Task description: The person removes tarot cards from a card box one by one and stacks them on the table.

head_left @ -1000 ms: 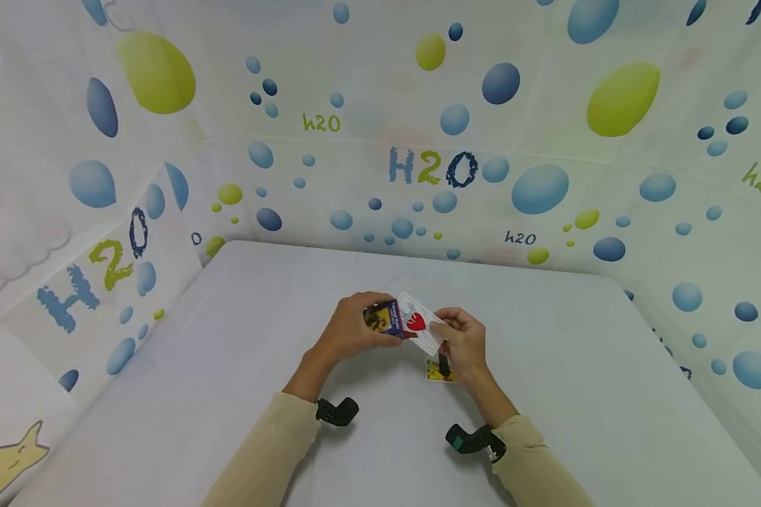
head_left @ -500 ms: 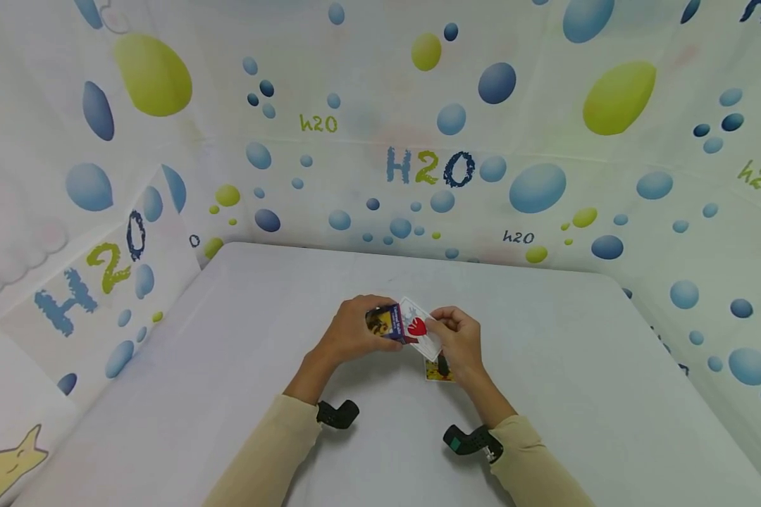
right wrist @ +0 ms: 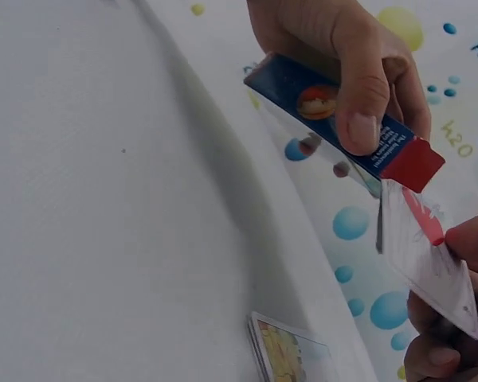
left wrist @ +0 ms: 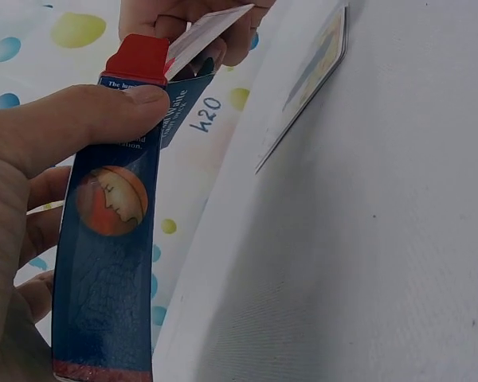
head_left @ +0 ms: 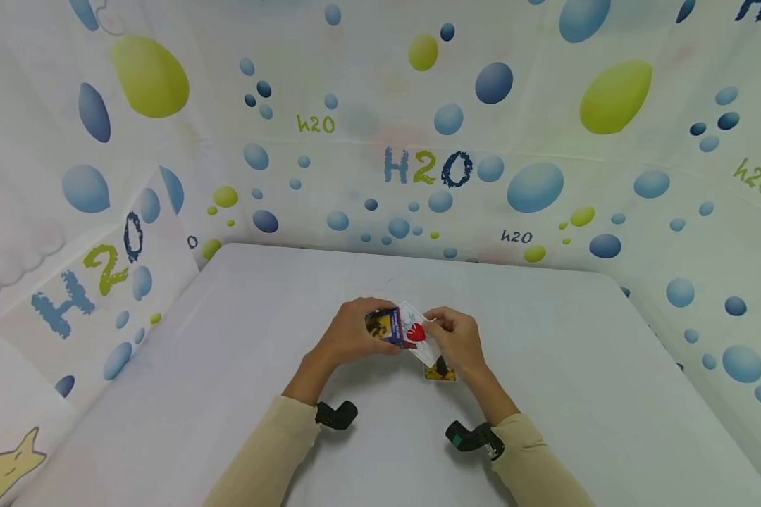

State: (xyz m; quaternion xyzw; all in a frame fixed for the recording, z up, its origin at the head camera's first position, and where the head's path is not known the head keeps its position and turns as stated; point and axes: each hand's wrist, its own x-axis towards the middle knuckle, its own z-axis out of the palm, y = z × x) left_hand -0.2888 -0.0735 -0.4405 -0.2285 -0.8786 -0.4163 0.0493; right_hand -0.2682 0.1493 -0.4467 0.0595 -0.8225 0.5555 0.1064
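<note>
My left hand (head_left: 349,332) grips a dark blue card box (left wrist: 107,270) with a picture of a face in a circle on its narrow side. The box's red end flap (right wrist: 414,164) stands out at the end towards my right hand. There, my right hand (head_left: 461,343) pinches a few white cards (right wrist: 426,247), the top one with a red heart, at the open end of the box. Whether the cards' hidden ends reach inside is hard to tell. Below the hands, a small stack of picture cards (head_left: 440,370) lies on the table, its corner showing in both wrist views.
The white table (head_left: 228,338) spreads out around both hands. A white cloth wall (head_left: 368,84) printed with blue and green drops and "H2O" rises behind it. Both wrists wear black camera mounts, such as the left one (head_left: 337,415).
My right hand has shifted slightly left, towards the box, and the cards have tipped lower with it. More of the stack on the table shows. The left hand's grip on the box stays the same.
</note>
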